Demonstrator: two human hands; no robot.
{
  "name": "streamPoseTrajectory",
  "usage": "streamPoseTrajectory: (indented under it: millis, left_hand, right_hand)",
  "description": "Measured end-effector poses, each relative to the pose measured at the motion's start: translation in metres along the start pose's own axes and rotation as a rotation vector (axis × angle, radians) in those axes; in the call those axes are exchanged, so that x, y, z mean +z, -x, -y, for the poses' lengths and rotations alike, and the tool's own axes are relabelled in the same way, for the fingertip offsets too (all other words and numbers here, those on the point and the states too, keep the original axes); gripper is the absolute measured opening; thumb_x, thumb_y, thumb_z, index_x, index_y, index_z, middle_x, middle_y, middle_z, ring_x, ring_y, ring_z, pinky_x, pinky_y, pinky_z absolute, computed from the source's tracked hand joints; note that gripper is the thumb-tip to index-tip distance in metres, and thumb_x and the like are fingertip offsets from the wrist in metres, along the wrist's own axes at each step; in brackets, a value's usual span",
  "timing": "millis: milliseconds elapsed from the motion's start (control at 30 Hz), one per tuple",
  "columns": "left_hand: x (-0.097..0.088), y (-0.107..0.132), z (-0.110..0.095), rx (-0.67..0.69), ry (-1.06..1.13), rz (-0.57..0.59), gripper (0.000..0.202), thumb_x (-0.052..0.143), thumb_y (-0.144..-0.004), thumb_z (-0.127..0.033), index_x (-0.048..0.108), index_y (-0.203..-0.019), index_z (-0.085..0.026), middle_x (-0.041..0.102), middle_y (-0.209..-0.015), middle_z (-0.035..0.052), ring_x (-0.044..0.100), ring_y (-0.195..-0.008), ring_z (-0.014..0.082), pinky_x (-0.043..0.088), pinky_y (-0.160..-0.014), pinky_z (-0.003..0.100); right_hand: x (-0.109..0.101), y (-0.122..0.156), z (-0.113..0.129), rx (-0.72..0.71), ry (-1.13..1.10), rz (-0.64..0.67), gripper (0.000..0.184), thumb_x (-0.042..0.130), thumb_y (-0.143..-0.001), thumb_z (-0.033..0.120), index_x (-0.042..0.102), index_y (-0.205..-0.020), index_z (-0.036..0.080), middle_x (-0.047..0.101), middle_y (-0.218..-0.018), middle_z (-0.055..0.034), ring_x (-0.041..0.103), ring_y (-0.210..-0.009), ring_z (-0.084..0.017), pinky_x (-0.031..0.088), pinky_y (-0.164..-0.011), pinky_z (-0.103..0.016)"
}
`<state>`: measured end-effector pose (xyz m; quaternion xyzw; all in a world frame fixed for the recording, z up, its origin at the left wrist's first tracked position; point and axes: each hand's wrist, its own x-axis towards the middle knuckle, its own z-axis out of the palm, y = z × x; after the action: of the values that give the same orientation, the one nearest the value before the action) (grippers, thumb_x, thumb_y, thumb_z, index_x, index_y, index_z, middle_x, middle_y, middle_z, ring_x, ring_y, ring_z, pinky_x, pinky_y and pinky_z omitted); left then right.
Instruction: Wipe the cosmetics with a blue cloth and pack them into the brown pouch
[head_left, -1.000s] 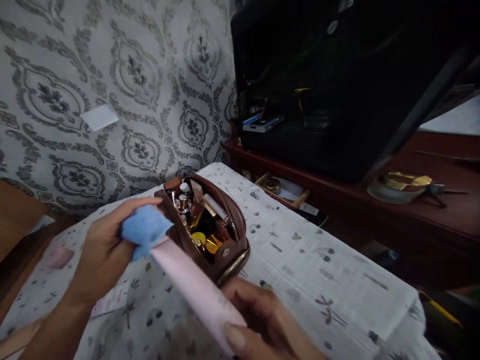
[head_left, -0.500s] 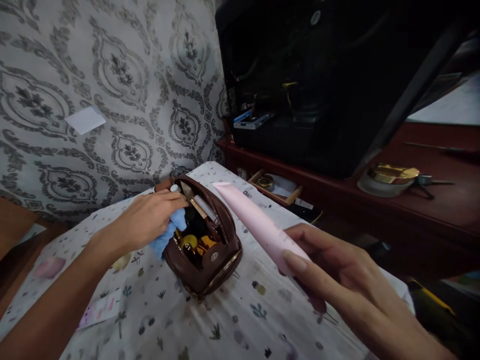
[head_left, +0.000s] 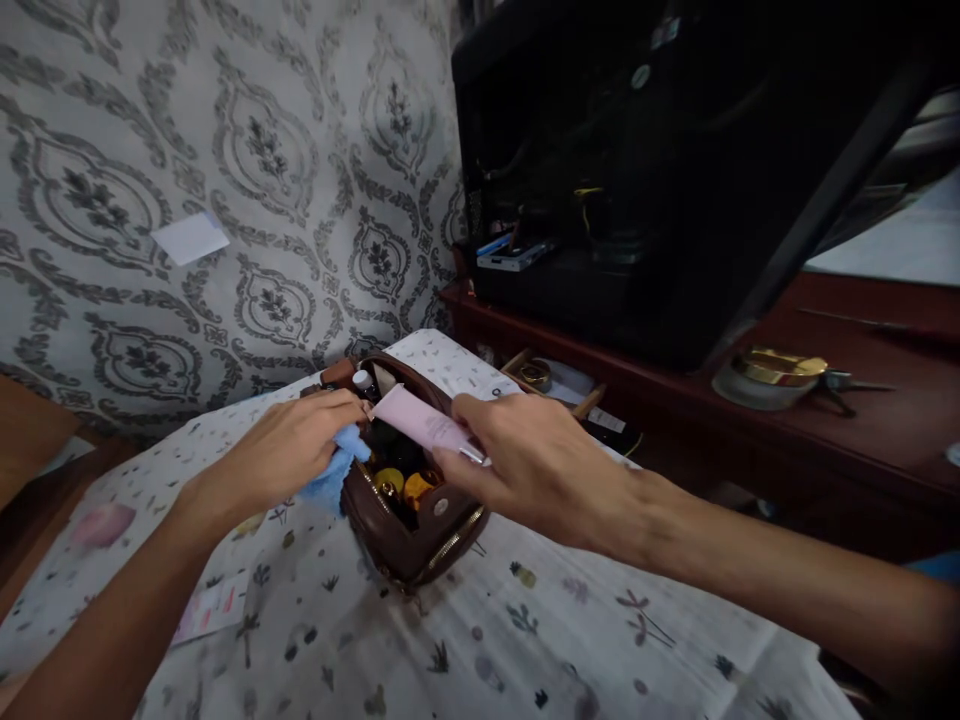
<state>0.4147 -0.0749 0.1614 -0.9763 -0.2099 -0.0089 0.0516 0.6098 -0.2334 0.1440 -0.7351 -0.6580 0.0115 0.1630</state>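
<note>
A pale pink squeeze tube (head_left: 424,422) lies across the top of an open brown bag (head_left: 397,560). The fingers of my right hand (head_left: 525,455) close round the tube's capped end. At the bag's left edge, my left hand (head_left: 304,440) is closed on a light blue cloth (head_left: 337,470), part of which hangs out below the fingers. Inside the bag I see a white-capped bottle (head_left: 364,382) and a yellow-orange item (head_left: 420,488). The tube and my hands hide the rest of what the bag holds.
A patterned white cloth (head_left: 480,640) covers the surface under the bag. Behind stands a large black glass-fronted case (head_left: 585,200) on a reddish shelf. A gold-lidded jar (head_left: 772,378) sits at right. A paper card (head_left: 214,608) and a pink object (head_left: 105,525) lie at left.
My right hand has moved left and away from me, carrying the pink tube from beside the bag to over its opening. My left hand stays at the bag's edge with the blue cloth.
</note>
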Motion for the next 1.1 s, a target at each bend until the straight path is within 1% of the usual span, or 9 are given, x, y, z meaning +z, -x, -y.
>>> streamPoseTrajectory:
  millis: [100, 233, 400, 500, 667, 800, 867, 1000, 1100]
  left_hand:
    - [0.0, 0.002, -0.002, -0.014, 0.005, -0.018, 0.046, 0.037, -0.069, -0.001, 0.065, -0.098, -0.024, 0.067, -0.106, 0.0013, 0.064, -0.093, 0.0192, 0.047, -0.077, 0.026]
    - [0.001, 0.004, -0.003, -0.031, -0.022, -0.036, 0.034, 0.039, -0.068, 0.001, 0.058, -0.083, -0.023, 0.064, -0.092, 0.0015, 0.062, -0.082, 0.0188, 0.042, -0.066, 0.025]
    - [0.005, 0.005, -0.001, -0.037, -0.016, -0.053, 0.033, 0.04, -0.07, 0.0, 0.058, -0.085, -0.022, 0.065, -0.098, 0.0029, 0.063, -0.088, 0.02, 0.044, -0.07, 0.026]
    - [0.007, 0.006, 0.001, -0.03, -0.03, -0.052, 0.031, 0.04, -0.072, 0.0, 0.058, -0.085, -0.022, 0.065, -0.098, 0.0032, 0.064, -0.087, 0.0201, 0.045, -0.071, 0.027]
    - [0.01, 0.007, 0.003, -0.003, -0.023, -0.084, 0.036, 0.04, -0.073, 0.0, 0.061, -0.091, -0.023, 0.066, -0.102, 0.0021, 0.064, -0.093, 0.0197, 0.046, -0.072, 0.025]
    - [0.009, 0.008, 0.002, -0.035, -0.036, -0.034, 0.037, 0.038, -0.073, 0.0, 0.06, -0.091, -0.022, 0.065, -0.107, 0.0031, 0.064, -0.094, 0.0219, 0.046, -0.072, 0.028]
    - [0.009, 0.008, 0.002, -0.042, -0.03, -0.018, 0.04, 0.037, -0.073, 0.001, 0.06, -0.095, -0.022, 0.064, -0.112, 0.0033, 0.064, -0.095, 0.0224, 0.046, -0.072, 0.029]
    - [0.01, 0.008, 0.003, -0.035, -0.019, -0.028, 0.041, 0.038, -0.074, -0.001, 0.06, -0.101, -0.023, 0.063, -0.116, 0.0038, 0.064, -0.098, 0.0231, 0.047, -0.074, 0.031]
    - [0.011, 0.008, 0.003, -0.035, -0.01, -0.049, 0.034, 0.038, -0.075, -0.003, 0.059, -0.093, -0.023, 0.063, -0.107, 0.0037, 0.063, -0.095, 0.023, 0.046, -0.074, 0.031]
  right_hand:
    - [0.003, -0.013, 0.015, -0.049, 0.12, 0.058, 0.024, 0.052, -0.092, 0.033, 0.066, -0.093, 0.013, 0.072, -0.077, -0.0112, 0.069, -0.068, -0.023, 0.037, -0.054, -0.028]
    - [0.013, -0.027, 0.03, -0.126, 0.176, 0.074, 0.021, 0.053, -0.091, 0.024, 0.066, -0.1, 0.011, 0.075, -0.087, -0.0152, 0.073, -0.083, -0.028, 0.047, -0.063, -0.029]
    - [0.024, -0.043, 0.042, -0.204, 0.215, 0.107, 0.022, 0.051, -0.093, 0.018, 0.066, -0.107, 0.009, 0.075, -0.094, -0.0181, 0.073, -0.093, -0.028, 0.053, -0.074, -0.032]
    - [0.03, -0.051, 0.047, -0.266, 0.227, 0.107, 0.022, 0.052, -0.091, 0.012, 0.065, -0.109, 0.01, 0.075, -0.098, -0.0173, 0.073, -0.095, -0.028, 0.054, -0.076, -0.032]
    - [0.035, -0.057, 0.049, -0.298, 0.298, 0.241, 0.026, 0.055, -0.09, 0.006, 0.062, -0.115, 0.008, 0.075, -0.095, -0.015, 0.073, -0.096, -0.029, 0.056, -0.077, -0.035]
    - [0.031, -0.06, 0.043, -0.302, 0.269, 0.209, 0.023, 0.054, -0.091, 0.007, 0.063, -0.112, 0.01, 0.075, -0.096, -0.0157, 0.073, -0.097, -0.03, 0.055, -0.075, -0.034]
    - [0.027, -0.063, 0.037, -0.302, 0.211, 0.228, 0.022, 0.054, -0.091, 0.007, 0.064, -0.11, 0.01, 0.074, -0.093, -0.0149, 0.073, -0.094, -0.029, 0.054, -0.073, -0.032]
    - [0.016, -0.066, 0.029, -0.339, 0.137, 0.243, 0.016, 0.054, -0.09, 0.01, 0.067, -0.099, 0.011, 0.074, -0.096, -0.0149, 0.072, -0.095, -0.027, 0.052, -0.075, -0.029]
    - [0.015, -0.065, 0.03, -0.394, 0.218, 0.301, 0.024, 0.059, -0.087, 0.01, 0.066, -0.11, 0.011, 0.074, -0.097, -0.0155, 0.072, -0.097, -0.029, 0.053, -0.076, -0.031]
